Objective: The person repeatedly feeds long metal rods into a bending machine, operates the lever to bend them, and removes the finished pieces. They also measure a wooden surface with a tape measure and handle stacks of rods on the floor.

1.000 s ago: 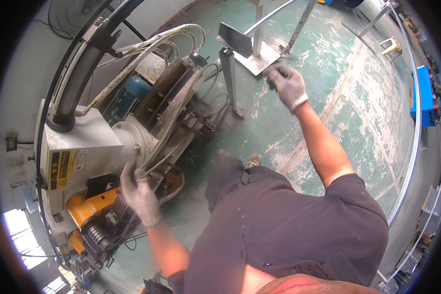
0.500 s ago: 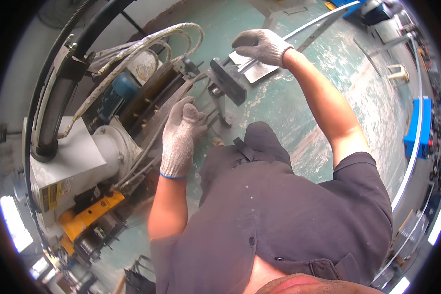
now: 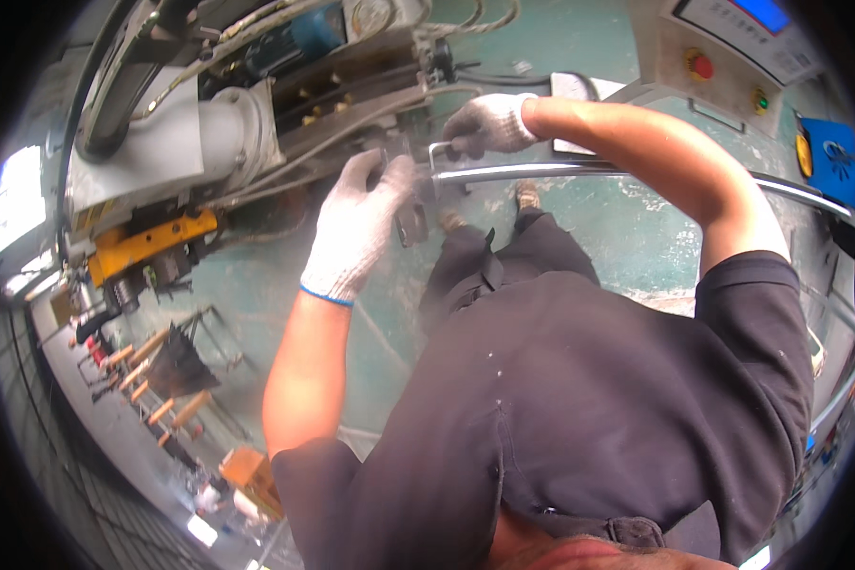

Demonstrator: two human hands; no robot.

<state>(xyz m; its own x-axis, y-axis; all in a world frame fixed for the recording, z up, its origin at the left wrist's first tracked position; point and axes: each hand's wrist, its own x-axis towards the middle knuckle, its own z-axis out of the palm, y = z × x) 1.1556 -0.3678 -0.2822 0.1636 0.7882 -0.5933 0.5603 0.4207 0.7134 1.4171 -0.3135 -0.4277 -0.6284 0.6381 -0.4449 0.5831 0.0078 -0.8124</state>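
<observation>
My left hand, in a white knit glove with a blue cuff edge, is beside a dark metal block on the machine. Its thumb and forefinger show a gap. The fingertips blur against the block, so a grip cannot be made out. My right hand, gloved too, is closed on a thin L-shaped metal bar, like a hex key. The bar's bent end points down near the end of a long silver tube. That tube runs from the block to the right, passing under my right forearm.
A machine with a blue motor, grey housing and yellow bracket fills the left. A control box with red and green buttons stands far right. A blue box is beyond it. A wooden-legged rack stands lower left.
The view has turned, bringing the control box into sight. My right hand is now lower and close to the block, with the L-shaped bar showing. My left hand is now beside the block.
</observation>
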